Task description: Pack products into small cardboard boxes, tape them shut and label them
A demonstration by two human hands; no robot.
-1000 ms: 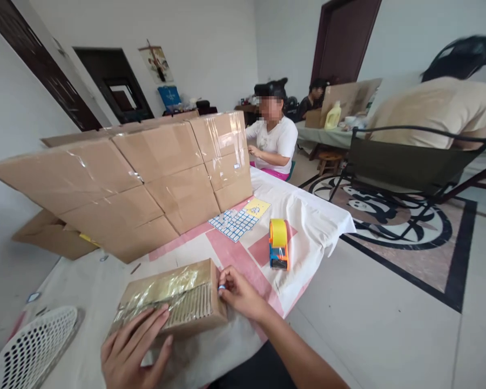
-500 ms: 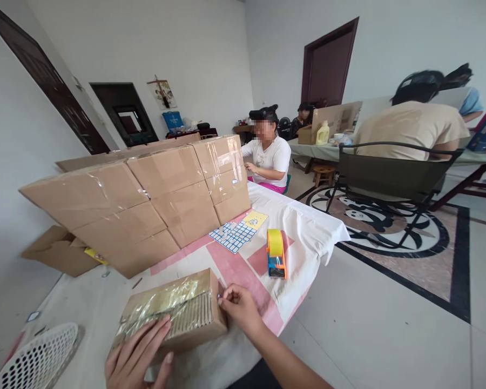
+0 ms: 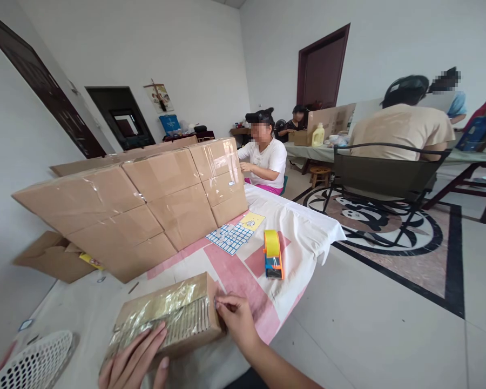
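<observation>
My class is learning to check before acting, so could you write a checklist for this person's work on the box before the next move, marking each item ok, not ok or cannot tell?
1. Left hand steadying the box: ok, spread on its shiny top.
2. Right hand at the box's end: ok.
3. Anything pinched in the right hand: cannot tell, too small.
4. Tape dispenser apart from both hands: ok, on the cloth.
5. Grid sheet uncovered: not ok, small scraps seem to lie on it.
</observation>
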